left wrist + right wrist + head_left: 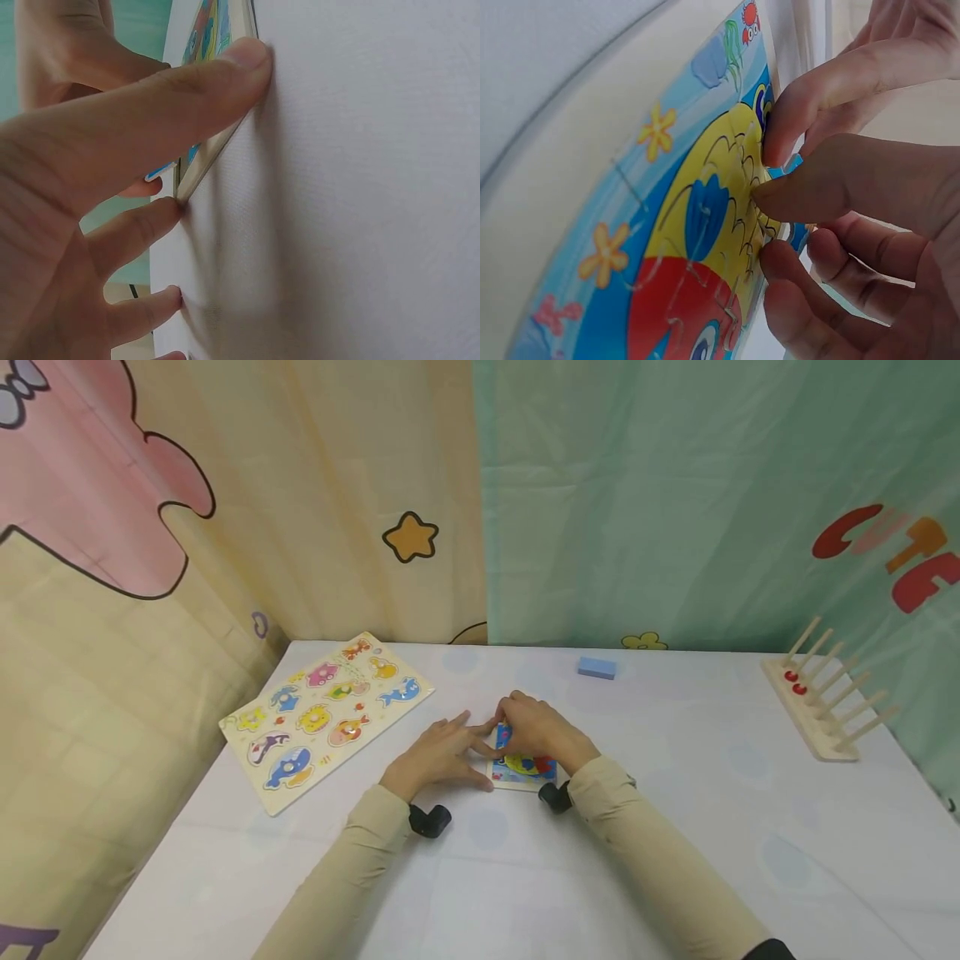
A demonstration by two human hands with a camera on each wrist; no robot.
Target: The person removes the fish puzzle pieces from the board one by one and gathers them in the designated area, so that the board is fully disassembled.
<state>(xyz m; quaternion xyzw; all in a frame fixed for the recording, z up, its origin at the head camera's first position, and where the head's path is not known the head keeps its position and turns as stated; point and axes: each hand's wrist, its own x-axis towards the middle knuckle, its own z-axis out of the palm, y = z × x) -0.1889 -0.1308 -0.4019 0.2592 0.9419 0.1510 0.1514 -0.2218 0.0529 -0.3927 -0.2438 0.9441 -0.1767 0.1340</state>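
A fish jigsaw puzzle (523,770) in a pale wooden frame lies on the table between both hands. Its picture shows a yellow and red fish on blue water. My left hand (438,756) has its fingers spread along the frame's left side; the thumb (244,60) touches the frame's edge. My right hand (538,728) reaches over the puzzle's far left part. There it pinches a blue puzzle piece (159,172), which sits tilted and is mostly hidden by fingers. In the right wrist view, the right thumb (776,195) lies against the yellow fish scales.
A wooden knob puzzle board (300,760) with sea animals lies at the left. A blue block (597,668) sits towards the back. At the far right stands a wooden peg rack (813,727) with red beads on one peg. Printed curtains (637,527) hang behind the table (495,893).
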